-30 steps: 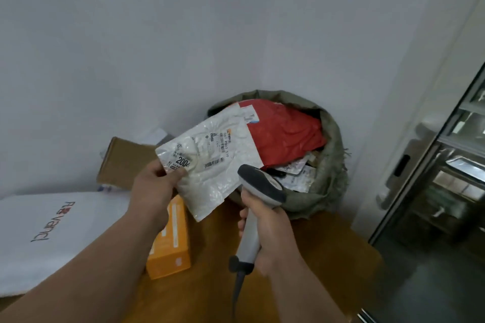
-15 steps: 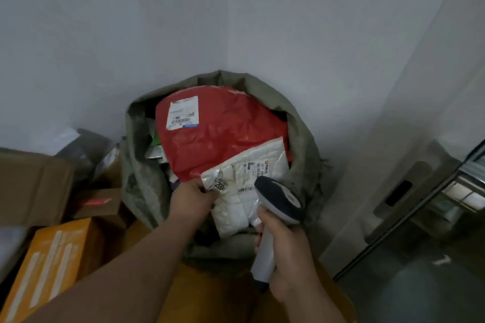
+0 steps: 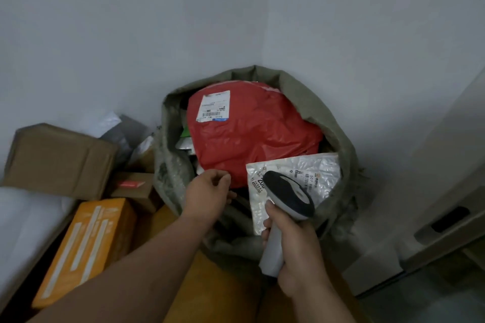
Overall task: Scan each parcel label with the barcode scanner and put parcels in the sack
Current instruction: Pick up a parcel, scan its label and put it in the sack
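Released since 0.5 s ago: silver parcel (image 3: 309,176), now lying in the sack (image 3: 338,123).
Red parcel (image 3: 249,134) sits beyond the left hand (image 3: 207,196), fingers loosely curled, empty; scanner (image 3: 286,199) is gripped by the right hand (image 3: 294,249).

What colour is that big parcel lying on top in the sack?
Red, with a white shipping label; the big parcel shows best in the head view, inside the sack.

A white parcel (image 3: 312,176) lies in the sack (image 3: 333,123) beside a red one (image 3: 252,134). The right hand (image 3: 296,252) grips the scanner (image 3: 287,199); the left hand (image 3: 207,195) hovers empty.
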`<state>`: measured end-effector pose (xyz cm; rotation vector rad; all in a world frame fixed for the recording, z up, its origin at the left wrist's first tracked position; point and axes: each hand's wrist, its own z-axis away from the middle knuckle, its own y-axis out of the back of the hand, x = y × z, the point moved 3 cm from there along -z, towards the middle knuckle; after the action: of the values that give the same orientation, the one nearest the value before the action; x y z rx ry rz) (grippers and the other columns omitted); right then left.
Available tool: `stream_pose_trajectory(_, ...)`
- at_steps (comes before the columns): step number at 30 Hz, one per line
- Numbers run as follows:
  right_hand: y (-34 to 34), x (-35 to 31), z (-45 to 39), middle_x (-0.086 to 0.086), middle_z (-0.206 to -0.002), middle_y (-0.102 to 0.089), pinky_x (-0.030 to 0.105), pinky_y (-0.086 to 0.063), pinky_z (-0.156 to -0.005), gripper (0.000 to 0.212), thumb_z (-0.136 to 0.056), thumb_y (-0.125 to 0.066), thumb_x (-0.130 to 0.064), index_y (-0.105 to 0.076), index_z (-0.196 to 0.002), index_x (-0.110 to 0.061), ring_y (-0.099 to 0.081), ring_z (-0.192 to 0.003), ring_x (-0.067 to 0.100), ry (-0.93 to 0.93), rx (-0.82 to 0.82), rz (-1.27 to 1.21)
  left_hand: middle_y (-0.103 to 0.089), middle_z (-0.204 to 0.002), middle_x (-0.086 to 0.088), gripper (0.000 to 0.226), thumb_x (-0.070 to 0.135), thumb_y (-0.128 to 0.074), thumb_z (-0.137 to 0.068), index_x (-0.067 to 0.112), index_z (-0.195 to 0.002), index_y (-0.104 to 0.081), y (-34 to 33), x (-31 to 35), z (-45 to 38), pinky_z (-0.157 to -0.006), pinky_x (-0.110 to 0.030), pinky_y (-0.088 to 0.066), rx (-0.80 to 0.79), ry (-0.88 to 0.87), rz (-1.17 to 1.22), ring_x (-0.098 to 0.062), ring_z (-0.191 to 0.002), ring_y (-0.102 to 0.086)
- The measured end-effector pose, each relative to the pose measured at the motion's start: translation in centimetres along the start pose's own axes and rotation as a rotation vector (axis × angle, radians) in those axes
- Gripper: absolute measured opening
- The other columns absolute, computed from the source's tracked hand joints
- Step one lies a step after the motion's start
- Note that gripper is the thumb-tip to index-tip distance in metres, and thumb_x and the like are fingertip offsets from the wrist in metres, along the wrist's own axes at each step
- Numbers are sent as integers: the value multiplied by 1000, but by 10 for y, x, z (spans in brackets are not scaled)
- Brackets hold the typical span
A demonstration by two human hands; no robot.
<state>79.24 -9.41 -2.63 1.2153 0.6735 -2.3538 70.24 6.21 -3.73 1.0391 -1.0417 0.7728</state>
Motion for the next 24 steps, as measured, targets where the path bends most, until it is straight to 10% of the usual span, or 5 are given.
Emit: stream_pose_trajectory(24, -324, 210, 303, 5, -66, -62, 36, -46, -64, 21, -83, -78, -28, -69, -84, -9, -58, -66, 21, 15, -629, 359, -68, -94, -14, 15, 19, -52, -102, 12, -97, -65, 552, -189, 241, -81, -38, -54, 665, 360, 234, -24, -85, -64)
